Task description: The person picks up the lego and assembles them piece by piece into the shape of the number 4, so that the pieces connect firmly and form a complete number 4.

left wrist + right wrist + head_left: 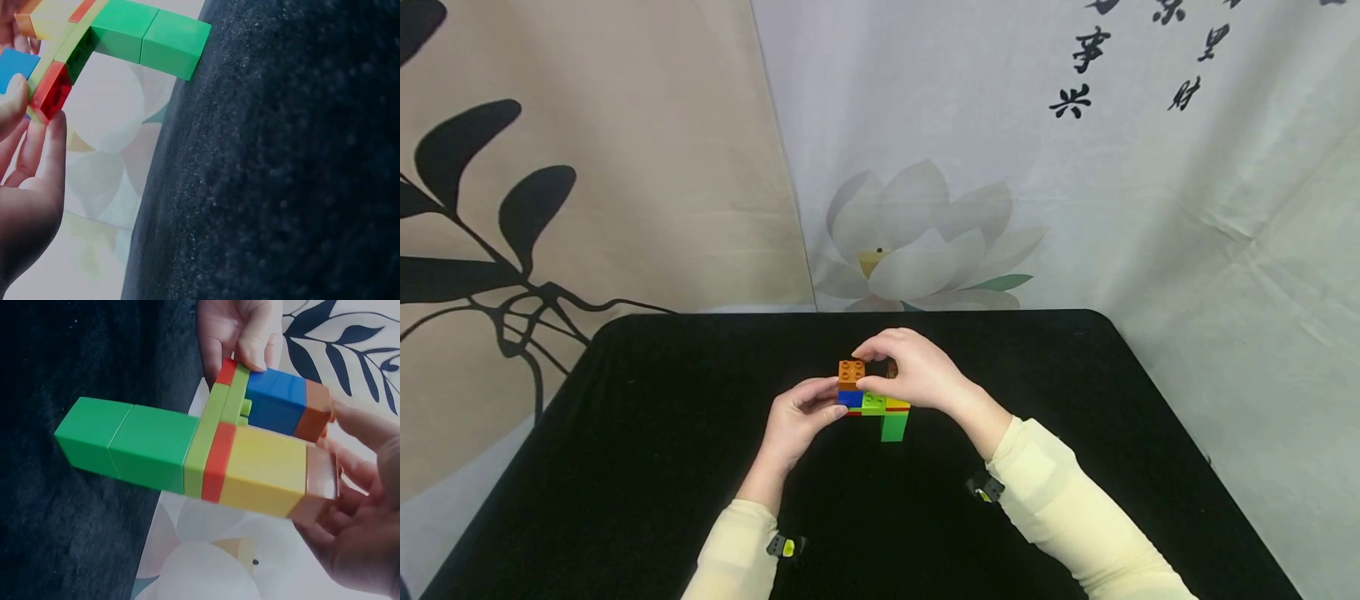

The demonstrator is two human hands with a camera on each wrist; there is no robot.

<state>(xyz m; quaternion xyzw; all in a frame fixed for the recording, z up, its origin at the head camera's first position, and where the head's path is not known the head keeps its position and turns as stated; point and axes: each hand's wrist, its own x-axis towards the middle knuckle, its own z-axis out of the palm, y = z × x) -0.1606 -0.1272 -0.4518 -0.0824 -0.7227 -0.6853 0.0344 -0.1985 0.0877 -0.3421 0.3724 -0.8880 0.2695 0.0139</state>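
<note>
My left hand (797,421) grips the left end of a toy brick assembly, its thumb (12,103) by the blue brick (278,400) and fingers under a red brick (51,94). On the blue brick sits an orange brick (852,373). My right hand (917,371) pinches this orange brick between thumb and index finger. Its other fingers lie around a brown brick (315,487) on top of a yellow brick (265,469). Lime green (212,419) and red layers run across the middle. Two green bricks (131,444) hang below as a leg.
A black cloth-covered table (700,483) lies under both hands. Behind it hangs a pale backdrop (925,100) with a printed lotus (925,242), dark leaves (467,150) and written characters. Small dark devices sit at both wrists.
</note>
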